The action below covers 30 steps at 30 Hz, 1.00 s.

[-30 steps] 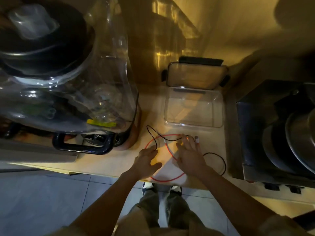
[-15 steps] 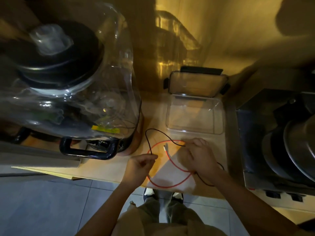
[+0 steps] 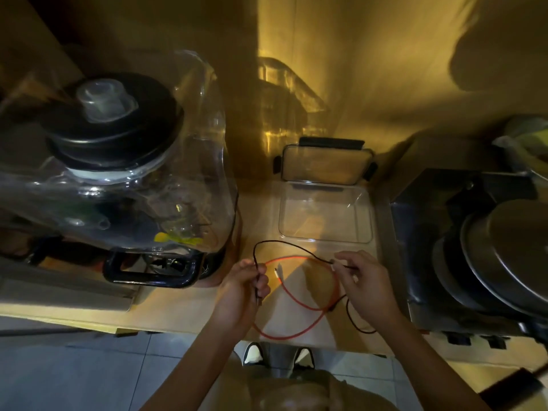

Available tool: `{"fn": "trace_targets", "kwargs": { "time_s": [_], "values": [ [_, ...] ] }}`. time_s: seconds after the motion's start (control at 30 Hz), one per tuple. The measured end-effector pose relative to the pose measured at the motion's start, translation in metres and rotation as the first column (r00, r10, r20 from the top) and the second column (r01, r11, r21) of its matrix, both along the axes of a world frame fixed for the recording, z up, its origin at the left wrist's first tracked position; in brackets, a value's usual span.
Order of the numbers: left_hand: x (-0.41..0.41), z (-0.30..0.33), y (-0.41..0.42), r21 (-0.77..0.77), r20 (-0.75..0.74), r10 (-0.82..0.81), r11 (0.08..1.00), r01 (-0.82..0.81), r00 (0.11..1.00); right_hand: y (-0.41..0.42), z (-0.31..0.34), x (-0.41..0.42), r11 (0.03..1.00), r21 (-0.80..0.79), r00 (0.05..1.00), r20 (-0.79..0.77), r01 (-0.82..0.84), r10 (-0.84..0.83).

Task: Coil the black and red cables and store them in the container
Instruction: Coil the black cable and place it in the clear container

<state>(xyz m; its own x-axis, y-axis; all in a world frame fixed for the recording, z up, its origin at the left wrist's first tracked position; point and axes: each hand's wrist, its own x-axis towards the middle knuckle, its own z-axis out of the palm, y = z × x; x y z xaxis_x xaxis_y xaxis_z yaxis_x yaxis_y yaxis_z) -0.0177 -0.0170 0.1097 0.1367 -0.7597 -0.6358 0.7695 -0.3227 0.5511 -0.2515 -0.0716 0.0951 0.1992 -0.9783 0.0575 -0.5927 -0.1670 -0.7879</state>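
A thin black cable (image 3: pixel 284 244) arcs over the counter between my two hands. My left hand (image 3: pixel 243 287) grips one end of it, the plug poking out below the fingers. My right hand (image 3: pixel 363 280) pinches the cable farther along, and the rest trails down past my right wrist. The red cable (image 3: pixel 299 327) lies in a loose loop on the counter under both hands, its white plug near my left hand. Just beyond stands the clear rectangular container (image 3: pixel 326 216), open and with nothing in it, its lid (image 3: pixel 326 163) leaning against the wall.
A big blender (image 3: pixel 118 173) with a clear jar and black lid fills the counter at left, its black handle (image 3: pixel 151 272) close to my left hand. A metal stove with stacked pans (image 3: pixel 501 256) stands at right. The counter edge (image 3: pixel 178 327) runs below my hands.
Both hands have lifted off the counter with the black cable. My left hand now grips its end, my right hand pinches it farther along, and the stretch between them is pulled into an arc.
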Motion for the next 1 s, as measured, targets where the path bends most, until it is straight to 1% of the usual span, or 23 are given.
{"fn": "trace_targets", "kwargs": {
  "time_s": [0.13, 0.23, 0.3, 0.33, 0.4, 0.43, 0.47, 0.5, 0.57, 0.6, 0.63, 0.7, 0.77, 0.87, 0.97, 1.0],
  "values": [
    [0.000, 0.013, -0.004, 0.000, -0.183, -0.036, 0.999, 0.037, 0.982, 0.004, 0.010, -0.007, 0.998, -0.003, 0.995, -0.077, 0.056, -0.056],
    [-0.001, 0.022, -0.005, -0.034, -0.272, -0.057, 0.998, 0.050, 0.961, 0.009, 0.014, -0.012, 1.000, -0.002, 0.991, -0.134, 0.016, -0.016],
    [-0.002, 0.030, -0.008, -0.098, -0.351, -0.055, 0.995, 0.022, 0.935, 0.013, 0.016, -0.016, 0.996, 0.057, 0.984, -0.164, -0.068, 0.076],
    [-0.003, 0.034, -0.011, -0.136, -0.392, -0.049, 0.991, -0.005, 0.919, 0.017, 0.018, -0.017, 0.986, 0.114, 0.974, -0.176, -0.125, 0.144],
    [-0.008, 0.043, -0.018, -0.199, -0.433, -0.020, 0.977, -0.074, 0.901, 0.024, 0.023, -0.016, 0.929, 0.261, 0.931, -0.182, -0.263, 0.315],
    [-0.011, 0.048, -0.023, -0.224, -0.418, 0.002, 0.969, -0.105, 0.908, 0.027, 0.026, -0.014, 0.887, 0.326, 0.903, -0.168, -0.327, 0.394],
    [-0.015, 0.053, -0.027, -0.253, -0.375, 0.014, 0.960, -0.117, 0.927, 0.031, 0.029, -0.011, 0.852, 0.366, 0.884, -0.138, -0.374, 0.447],
    [-0.019, 0.057, -0.031, -0.286, -0.296, 0.014, 0.953, -0.103, 0.955, 0.034, 0.034, -0.008, 0.831, 0.379, 0.877, -0.092, -0.408, 0.472],
    [-0.025, 0.060, -0.035, -0.335, -0.044, -0.019, 0.942, 0.003, 0.999, 0.036, 0.044, -0.004, 0.825, 0.358, 0.885, 0.007, -0.438, 0.466],
    [-0.027, 0.058, -0.035, -0.342, 0.101, -0.048, 0.936, 0.080, 0.994, 0.036, 0.050, -0.004, 0.837, 0.331, 0.892, 0.039, -0.436, 0.450],
    [-0.027, 0.055, -0.033, -0.334, 0.249, -0.078, 0.929, 0.161, 0.965, 0.036, 0.057, -0.005, 0.851, 0.302, 0.900, 0.061, -0.429, 0.432],
    [-0.025, 0.049, -0.029, -0.279, 0.515, -0.144, 0.904, 0.324, 0.845, 0.034, 0.067, -0.008, 0.881, 0.250, 0.916, 0.090, -0.401, 0.392],
    [-0.023, 0.045, -0.024, -0.210, 0.673, -0.205, 0.868, 0.449, 0.711, 0.032, 0.073, -0.012, 0.906, 0.218, 0.932, 0.103, -0.363, 0.349],
    [-0.025, 0.043, -0.021, -0.144, 0.785, -0.250, 0.816, 0.559, 0.566, 0.032, 0.076, -0.017, 0.920, 0.195, 0.940, 0.108, -0.340, 0.324],
    [-0.027, 0.040, -0.017, -0.075, 0.897, -0.241, 0.742, 0.666, 0.370, 0.034, 0.079, -0.017, 0.920, 0.188, 0.938, 0.120, -0.344, 0.326],
    [-0.027, 0.039, -0.016, -0.050, 0.919, -0.237, 0.724, 0.688, 0.316, 0.034, 0.080, -0.017, 0.920, 0.181, 0.936, 0.126, -0.346, 0.328]
  ]
}}
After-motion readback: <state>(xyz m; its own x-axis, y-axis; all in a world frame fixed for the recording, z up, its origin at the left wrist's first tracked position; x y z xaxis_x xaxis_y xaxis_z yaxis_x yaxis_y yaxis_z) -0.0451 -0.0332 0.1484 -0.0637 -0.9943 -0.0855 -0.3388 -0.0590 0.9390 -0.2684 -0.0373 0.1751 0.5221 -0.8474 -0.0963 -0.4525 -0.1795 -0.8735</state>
